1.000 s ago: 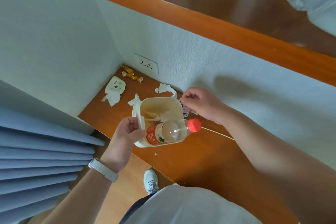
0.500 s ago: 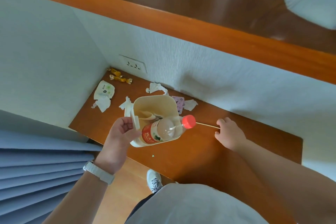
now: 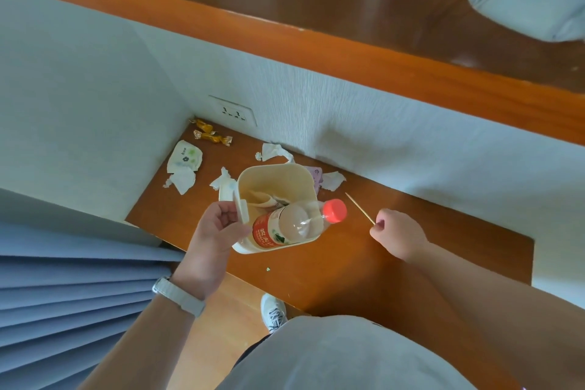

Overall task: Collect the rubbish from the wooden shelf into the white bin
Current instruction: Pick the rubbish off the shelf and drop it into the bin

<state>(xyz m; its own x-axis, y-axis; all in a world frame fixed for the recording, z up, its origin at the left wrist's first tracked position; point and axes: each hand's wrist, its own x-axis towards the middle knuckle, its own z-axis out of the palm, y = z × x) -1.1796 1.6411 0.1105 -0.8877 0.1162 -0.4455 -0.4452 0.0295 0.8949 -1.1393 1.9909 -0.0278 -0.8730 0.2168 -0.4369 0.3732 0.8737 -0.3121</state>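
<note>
Grip: right hand (image 3: 399, 236) pinches end of thin wooden skewer (image 3: 359, 208) | left hand (image 3: 215, 231) curled round flap of small white plastic bin (image 3: 278, 172), held over brown wooden shelf (image 3: 443, 247) just left of skewer | risk: clear red-capped bottle (image 3: 294, 225) jutting past rim could deflect skewer onto floor.

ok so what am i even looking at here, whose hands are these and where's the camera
There is no machine here: the one camera sits on a person's head and looks down at their two bare hands. The left hand grips the white bin by its side; a red-capped bottle sticks out of it. The right hand pinches one end of a thin wooden stick. On the wooden shelf lie crumpled tissues, gold sweet wrappers and a white packet.
</note>
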